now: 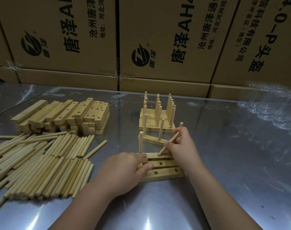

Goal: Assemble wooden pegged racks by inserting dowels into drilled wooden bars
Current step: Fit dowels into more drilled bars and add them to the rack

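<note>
Three drilled wooden bars (164,173) lie side by side in front of me. One dowel (140,142) stands upright in the far bar's left hole. My right hand (181,146) grips a tilted dowel (170,143), its lower tip at the far bar's middle hole. Another dowel sticks up from the same hand. My left hand (124,170) rests on the bars' left ends, fingers curled over them, with a dowel end showing under the fingers.
A heap of loose dowels (38,165) lies at the left, a stack of drilled bars (63,115) behind it. Finished pegged racks (158,117) stand behind my hands, one (151,138) set apart in front. Cardboard boxes (158,39) wall the back; plastic wrap (274,110) lies right.
</note>
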